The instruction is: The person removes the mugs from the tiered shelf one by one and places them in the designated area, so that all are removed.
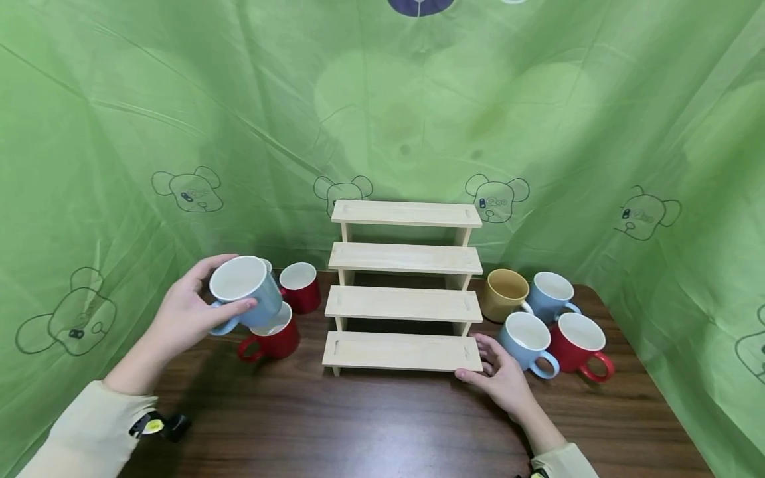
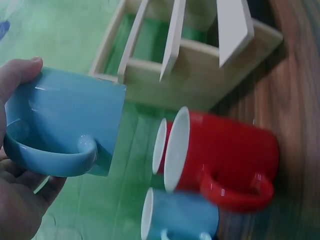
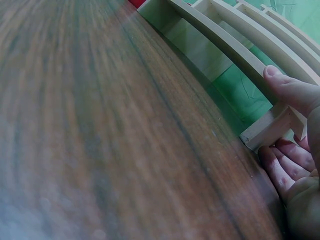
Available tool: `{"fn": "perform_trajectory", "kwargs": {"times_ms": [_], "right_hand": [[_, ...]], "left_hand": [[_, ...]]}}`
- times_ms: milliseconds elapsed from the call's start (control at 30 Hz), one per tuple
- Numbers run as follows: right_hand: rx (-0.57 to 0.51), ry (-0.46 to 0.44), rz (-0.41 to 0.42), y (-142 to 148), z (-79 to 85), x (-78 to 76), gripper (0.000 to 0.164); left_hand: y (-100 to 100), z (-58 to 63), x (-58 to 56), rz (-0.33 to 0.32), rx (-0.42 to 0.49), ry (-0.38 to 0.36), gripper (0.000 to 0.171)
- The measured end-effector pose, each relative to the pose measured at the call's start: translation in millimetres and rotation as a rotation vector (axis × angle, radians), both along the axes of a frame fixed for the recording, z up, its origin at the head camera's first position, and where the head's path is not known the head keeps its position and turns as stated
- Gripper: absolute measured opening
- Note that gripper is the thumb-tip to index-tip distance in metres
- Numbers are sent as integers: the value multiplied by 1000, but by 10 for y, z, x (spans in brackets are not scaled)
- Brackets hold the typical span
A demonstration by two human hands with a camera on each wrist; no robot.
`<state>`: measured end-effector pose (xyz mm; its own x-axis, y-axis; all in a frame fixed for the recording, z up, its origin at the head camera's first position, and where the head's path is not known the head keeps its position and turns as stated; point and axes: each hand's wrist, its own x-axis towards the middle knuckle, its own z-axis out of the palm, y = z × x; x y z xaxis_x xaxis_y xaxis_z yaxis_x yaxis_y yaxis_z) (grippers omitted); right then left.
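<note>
My left hand [image 1: 186, 311] grips a light blue mug [image 1: 263, 299] with a white inside, up in the air over the mugs on the left. In the left wrist view that blue mug [image 2: 70, 117] shows its handle toward the camera, thumb on one side and fingers on the other. A pale wooden four-step rack [image 1: 402, 350] stands in the middle of the table. My right hand [image 1: 505, 380] holds the rack's lower right corner, thumb on the front of the bottom step. In the right wrist view, the other fingers [image 3: 285, 162] lie against its side support.
Left of the rack are a red mug [image 1: 276, 342], another red mug [image 1: 301, 292] and a blue mug [image 2: 182, 215]. To its right stand a yellow mug [image 1: 502, 302], two blue mugs [image 1: 526, 345] and a red mug [image 1: 568, 348]. Green cloth [image 1: 406, 133] hangs behind the brown table [image 1: 358, 425].
</note>
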<state>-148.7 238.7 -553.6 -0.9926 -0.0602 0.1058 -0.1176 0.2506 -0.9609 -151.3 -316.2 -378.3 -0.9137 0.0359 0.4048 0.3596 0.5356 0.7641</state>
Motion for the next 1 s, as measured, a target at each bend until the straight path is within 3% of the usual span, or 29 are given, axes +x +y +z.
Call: {"fn": "perform_trajectory", "kwargs": {"times_ms": [200, 400, 767, 1000], "right_hand": [[1, -9, 0, -8, 11, 7, 87], [6, -13, -7, -4, 7, 9, 87], [12, 6, -6, -4, 0, 13, 86], [22, -14, -9, -5, 20, -4, 87]], "left_hand": [[-296, -83, -29, 104, -22, -24, 80], [-505, -223, -40, 168, -57, -48, 82], [-786, -604, -41, 191, -129, -93, 82], [-860, -867, -61, 190, -122, -117, 82]]}}
